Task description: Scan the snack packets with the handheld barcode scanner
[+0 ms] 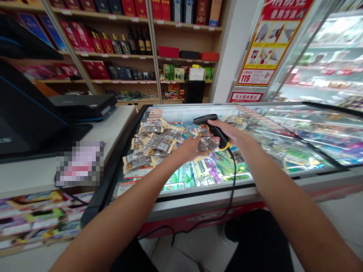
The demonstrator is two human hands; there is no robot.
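Black with yellow trim, a barcode scanner [220, 136] is gripped in my right hand [224, 131], its head pointing left. The scanner's cable [234, 177] hangs down over the freezer's front edge. My left hand [190, 149] is closed on a small snack packet [208, 145], clear with brown contents, just below the scanner head; its fingers are partly hidden. To the left of that hand, a pile of similar snack packets [159, 142] lies on the glass freezer top [153, 180].
A counter [120, 122] with a black checkout machine [31, 113] stands on the left. Shelves [121, 56] of boxes and bottles rise behind. The chest freezer [306, 128] extends right, with frozen goods under its glass. Cable [159, 227] trails low in front.
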